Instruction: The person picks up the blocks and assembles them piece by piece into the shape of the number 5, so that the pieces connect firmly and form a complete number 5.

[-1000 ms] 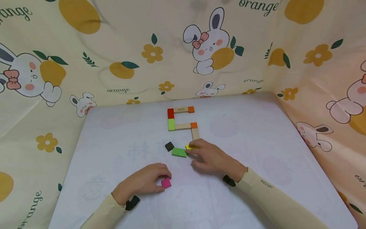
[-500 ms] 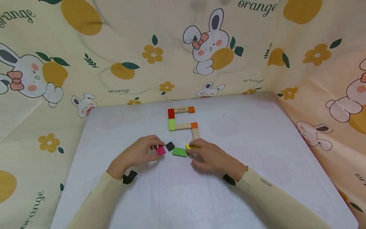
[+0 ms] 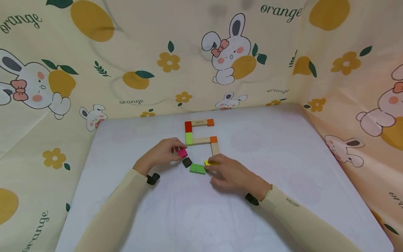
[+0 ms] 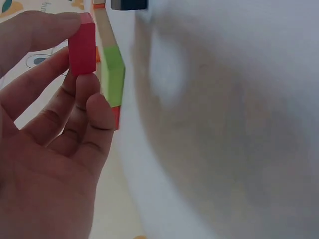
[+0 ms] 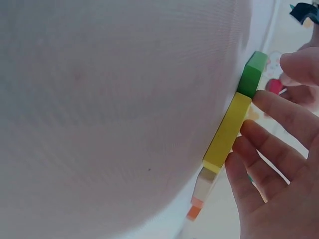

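My left hand (image 3: 163,152) pinches a small pink block (image 3: 182,153) between thumb and fingertips. In the left wrist view the pink block (image 4: 82,47) is held upright in front of a lime-green block (image 4: 113,74). Just below it in the head view lies a black block (image 3: 187,162), turned at an angle. My right hand (image 3: 233,173) rests its fingertips on a yellow block (image 5: 228,130), with the thumb apart from it. A green block (image 3: 197,169) lies end to end with the yellow one. From above, the right hand covers most of the yellow block.
Farther back, a bent line of blocks lies flat: orange (image 3: 211,122), plain wood (image 3: 200,123), red (image 3: 188,126), then lime green, wood, orange (image 3: 213,139) and another wood block (image 3: 215,148). A patterned cloth (image 3: 185,80) stands behind the white table (image 3: 267,133).
My left hand has carried the pink block from the near side of the table forward, to beside the black block, close under the lime-green one. My right hand has stayed in place.
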The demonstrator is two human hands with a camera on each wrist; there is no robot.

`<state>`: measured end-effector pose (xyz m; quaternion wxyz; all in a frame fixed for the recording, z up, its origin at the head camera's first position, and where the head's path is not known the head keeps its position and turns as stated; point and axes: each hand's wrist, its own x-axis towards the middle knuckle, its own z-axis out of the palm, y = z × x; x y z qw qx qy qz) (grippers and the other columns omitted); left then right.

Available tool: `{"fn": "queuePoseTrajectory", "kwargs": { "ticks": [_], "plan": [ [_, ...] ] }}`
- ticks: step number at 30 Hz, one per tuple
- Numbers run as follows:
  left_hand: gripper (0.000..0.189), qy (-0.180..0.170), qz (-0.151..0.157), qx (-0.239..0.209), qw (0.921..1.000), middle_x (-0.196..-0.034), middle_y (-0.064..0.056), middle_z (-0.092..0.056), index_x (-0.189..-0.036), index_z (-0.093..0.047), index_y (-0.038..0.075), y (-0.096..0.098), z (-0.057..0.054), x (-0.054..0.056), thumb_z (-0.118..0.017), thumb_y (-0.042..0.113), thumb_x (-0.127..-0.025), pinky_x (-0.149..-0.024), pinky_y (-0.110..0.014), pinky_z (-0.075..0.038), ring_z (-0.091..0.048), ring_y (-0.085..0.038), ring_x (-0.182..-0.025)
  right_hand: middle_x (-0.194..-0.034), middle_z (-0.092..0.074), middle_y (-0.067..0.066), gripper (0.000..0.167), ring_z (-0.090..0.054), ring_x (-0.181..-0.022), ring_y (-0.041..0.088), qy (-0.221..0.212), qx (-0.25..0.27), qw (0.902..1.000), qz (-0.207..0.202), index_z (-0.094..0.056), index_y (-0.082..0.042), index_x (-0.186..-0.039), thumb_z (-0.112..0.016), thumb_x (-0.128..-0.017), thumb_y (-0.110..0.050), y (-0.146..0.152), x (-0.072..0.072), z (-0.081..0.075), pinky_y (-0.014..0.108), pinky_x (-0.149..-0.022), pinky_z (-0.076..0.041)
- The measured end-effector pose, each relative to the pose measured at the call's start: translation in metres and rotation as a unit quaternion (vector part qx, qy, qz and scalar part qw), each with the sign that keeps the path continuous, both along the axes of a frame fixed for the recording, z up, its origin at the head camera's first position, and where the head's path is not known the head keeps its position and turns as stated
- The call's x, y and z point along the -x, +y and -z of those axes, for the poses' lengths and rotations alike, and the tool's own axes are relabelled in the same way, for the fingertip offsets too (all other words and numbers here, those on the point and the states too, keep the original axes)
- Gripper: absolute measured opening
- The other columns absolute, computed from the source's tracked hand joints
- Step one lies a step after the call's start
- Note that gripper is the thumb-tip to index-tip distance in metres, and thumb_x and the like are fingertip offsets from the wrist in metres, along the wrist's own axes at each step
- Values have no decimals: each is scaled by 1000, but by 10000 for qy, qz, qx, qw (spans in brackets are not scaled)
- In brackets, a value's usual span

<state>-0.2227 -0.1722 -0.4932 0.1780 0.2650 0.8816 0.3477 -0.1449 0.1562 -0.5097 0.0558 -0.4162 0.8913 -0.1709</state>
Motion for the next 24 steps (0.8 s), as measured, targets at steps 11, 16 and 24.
{"fn": "queuePoseTrajectory", "kwargs": {
  "ticks": [11,16,24],
  "plan": [
    [42,-390,-54,133,9991,-123,-1,-68,-139,-75,12,2,14,6,-81,10,-98,-92,-36,-54,-60,-23,-105,-144,-60,6,47,-52,-136,23,9,-17,10000,-61,-72,-14,-143,-72,-100,-33,-6,-1,-3,40,-110,-51],
    [42,-406,-179,217,9988,-126,-1,-68,-139,-75,14,3,15,4,-81,10,-98,-93,-36,-55,-60,-23,-107,-143,-61,7,46,-53,-135,24,89,-32,9999,-132,-73,-13,-142,-71,-100,-31,-6,0,-4,41,-108,-52],
    [43,-445,-231,74,9987,-126,-1,-69,-140,-74,11,0,16,6,-80,10,-97,-99,-39,-56,-63,-22,-109,-139,-63,5,43,-54,-132,22,227,113,9996,-123,-75,-14,-139,-70,-98,-27,-7,0,-4,40,-102,-55]
  ]
}}
